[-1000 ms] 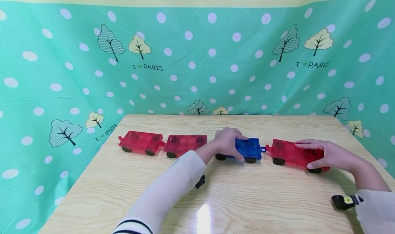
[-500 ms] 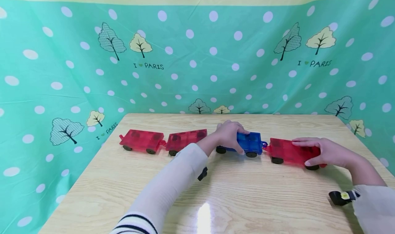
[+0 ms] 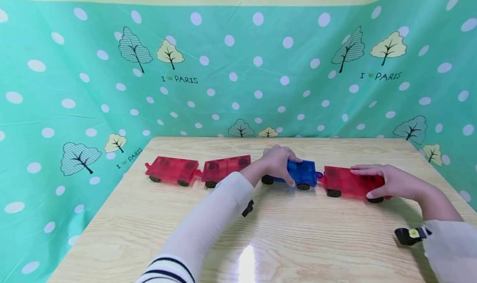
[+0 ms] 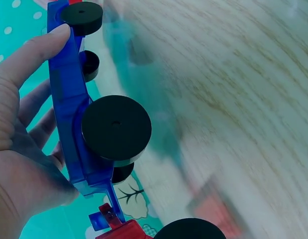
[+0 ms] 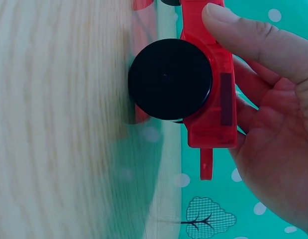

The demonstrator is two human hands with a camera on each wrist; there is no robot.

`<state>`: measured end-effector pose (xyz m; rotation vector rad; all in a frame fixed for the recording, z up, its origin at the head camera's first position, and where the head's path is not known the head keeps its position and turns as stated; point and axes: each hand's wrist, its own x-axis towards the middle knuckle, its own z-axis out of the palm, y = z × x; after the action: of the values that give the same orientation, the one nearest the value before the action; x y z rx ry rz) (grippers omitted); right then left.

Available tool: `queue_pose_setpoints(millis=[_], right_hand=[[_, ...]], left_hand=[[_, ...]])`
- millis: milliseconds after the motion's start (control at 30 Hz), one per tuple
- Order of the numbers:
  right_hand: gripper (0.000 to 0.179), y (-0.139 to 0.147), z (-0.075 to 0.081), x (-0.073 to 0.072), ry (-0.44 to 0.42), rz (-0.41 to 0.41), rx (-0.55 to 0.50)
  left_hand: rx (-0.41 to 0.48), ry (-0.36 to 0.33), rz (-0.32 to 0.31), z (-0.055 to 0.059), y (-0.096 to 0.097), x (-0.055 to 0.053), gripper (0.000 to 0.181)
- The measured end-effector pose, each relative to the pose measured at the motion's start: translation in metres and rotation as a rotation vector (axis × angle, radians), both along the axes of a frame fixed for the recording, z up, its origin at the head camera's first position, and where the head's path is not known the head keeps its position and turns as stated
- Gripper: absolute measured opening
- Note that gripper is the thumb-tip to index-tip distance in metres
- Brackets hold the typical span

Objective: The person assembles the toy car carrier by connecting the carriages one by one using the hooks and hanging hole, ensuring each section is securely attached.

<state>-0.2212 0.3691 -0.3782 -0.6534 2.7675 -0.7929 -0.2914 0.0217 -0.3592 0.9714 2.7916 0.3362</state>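
My left hand (image 3: 278, 163) grips a blue toy train car (image 3: 303, 171) with black wheels, fingers over its far side and thumb on its near side. My right hand (image 3: 391, 183) grips a red toy train car (image 3: 339, 179) farther right, its thumb seen on the side in the right wrist view. Between these two cars, the blue ring (image 3: 319, 175) meets the red coupling; whether they are hooked is too small to tell. In the left wrist view, the blue car's other end overlaps a red coupling (image 4: 110, 215). Left of it stands another red car (image 3: 223, 169), partly behind my forearm.
One more red car (image 3: 173, 169) stands at the far left, its coupling meeting the neighbouring red car's. All stand on a wooden table (image 3: 316, 241) before a green dotted cloth (image 3: 208, 109). A black wrist camera (image 3: 408, 235) sits below my right hand.
The blue car has shifted away from me, and the red car beside it has angled with it. My right hand has moved its red car left, closing the gap at the blue ring.
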Motion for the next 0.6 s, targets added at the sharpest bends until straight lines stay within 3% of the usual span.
queue_pose_setpoints(millis=[267,600], right_hand=[[0.069,-0.001,0.001,-0.002,0.015,0.001,0.011],[0.069,0.003,0.0,-0.003,0.022,-0.003,0.012]], left_hand=[[-0.019,-0.004,-0.001,-0.01,-0.001,-0.003,0.075],[0.056,-0.048,-0.038,-0.019,-0.007,-0.007,0.074]])
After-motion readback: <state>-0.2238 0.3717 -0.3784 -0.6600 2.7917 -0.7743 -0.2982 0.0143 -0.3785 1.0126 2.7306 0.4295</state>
